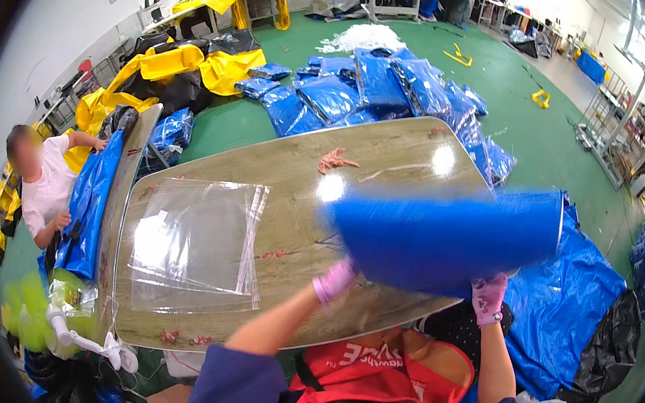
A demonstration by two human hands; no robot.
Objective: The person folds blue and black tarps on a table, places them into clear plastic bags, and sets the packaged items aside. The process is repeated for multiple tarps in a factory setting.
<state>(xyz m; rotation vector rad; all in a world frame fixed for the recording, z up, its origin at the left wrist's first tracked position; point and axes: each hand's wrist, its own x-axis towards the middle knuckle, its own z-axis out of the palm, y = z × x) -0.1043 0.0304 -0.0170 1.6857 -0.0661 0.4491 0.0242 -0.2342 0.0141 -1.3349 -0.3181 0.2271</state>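
We judge this a handling step: right of centre, the right hand (490, 299) grips a blue sheet (450, 234), the left hand's (335, 280) fingers are hidden, and the next move calls for even control.

Folded blue sheet (442, 236): looks like plastic, mostly matt, weave blurred. Pink gloves (335, 280): cloth-like, matt. Clear bags (195, 245): thin smooth plastic, glossy. Tabletop (302, 312): wood-grained, smooth, throwing hard glare. Blue packets (328, 96): shiny film, crinkled. Blue tarpaulin (558, 311): creased plastic, soft sheen. Red apron (424, 366): fabric-like.
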